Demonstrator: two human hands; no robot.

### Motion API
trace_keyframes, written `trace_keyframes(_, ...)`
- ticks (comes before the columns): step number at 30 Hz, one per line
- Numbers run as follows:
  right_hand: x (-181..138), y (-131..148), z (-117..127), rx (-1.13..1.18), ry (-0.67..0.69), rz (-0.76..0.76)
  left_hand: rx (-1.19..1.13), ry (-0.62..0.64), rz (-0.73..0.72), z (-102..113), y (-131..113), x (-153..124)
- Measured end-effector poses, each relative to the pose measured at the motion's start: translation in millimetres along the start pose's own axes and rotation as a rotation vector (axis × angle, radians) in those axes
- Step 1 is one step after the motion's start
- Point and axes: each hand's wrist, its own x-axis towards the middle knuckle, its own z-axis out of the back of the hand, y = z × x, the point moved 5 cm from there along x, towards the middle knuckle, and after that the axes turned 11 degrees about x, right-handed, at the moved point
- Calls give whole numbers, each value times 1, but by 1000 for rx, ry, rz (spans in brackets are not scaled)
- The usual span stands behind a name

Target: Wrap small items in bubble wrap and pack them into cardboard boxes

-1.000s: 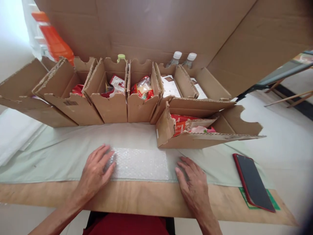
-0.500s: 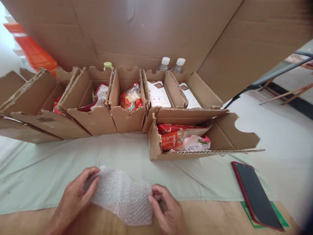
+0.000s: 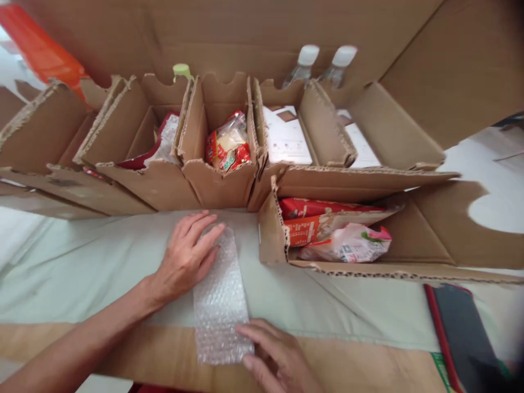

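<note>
A narrow strip of bubble wrap (image 3: 220, 300) lies flat, running from the pale green cloth (image 3: 82, 273) at 12 o'clock onto the wooden table edge (image 3: 368, 365) at 6 o'clock. The left hand (image 3: 186, 256) rests open, fingers spread and flat, on its upper left end. The right hand (image 3: 274, 357) lies open with fingertips pressing its lower right corner, the snack-filled cardboard box (image 3: 347, 229) at 2 o'clock.

You'll find print on the orange packet (image 3: 308, 232) and the pink-and-white packet (image 3: 347, 245) in the nearest box. It is too blurred to read. Nothing else bears legible text.
</note>
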Motion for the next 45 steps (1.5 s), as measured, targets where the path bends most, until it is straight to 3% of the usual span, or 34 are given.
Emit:
trace_keyframes(2,-2,1,-1,42,-5,-6,-170,70,43,15,-6,-21)
trace_keyframes(5,-8,-5,-1,142,-73,-98,-419,274,59,42,-25,-64)
trace_keyframes(9,-16,-17,-3,402,-270,-319,-450,462,72,64,-52,-111)
trace_keyframes(11,-18,-21,-9,503,-320,-378,-401,427,84,62,-63,-122)
trace_keyframes(14,-18,-22,-19,574,-345,-371,-397,229,133,52,-72,-122)
trace_keyframes(16,-20,-21,-25,640,-354,-326,-428,133,270,45,-66,-118)
trace_keyframes(18,-25,-18,-28,659,-402,-262,-468,136,481,36,-53,-115)
trace_keyframes(21,-32,-6,-24,411,-512,-90,-528,232,698,26,-34,-109)
trace_keyframes(23,-30,8,-25,107,-517,116,-540,291,730,20,-26,-102)
trace_keyframes(26,-13,27,-35,-351,-414,440,-484,360,707,11,-21,-92)
trace_keyframes(29,14,27,-43,-706,-297,512,-386,373,639,5,-22,-89)
trace_keyframes(31,30,22,-43,-837,-235,489,-304,273,572,11,-23,-90)
trace_keyframes(35,37,24,-36,-844,-201,501,-199,38,357,40,-37,-100)
trace_keyframes(38,35,33,-34,-733,-157,502,-223,77,212,51,-50,-110)
trace_keyframes(41,36,38,-33,-649,-137,467,-293,100,255,48,-49,-113)
trace_keyframes(45,33,45,-28,-723,-364,531,-253,80,369,31,-35,-107)
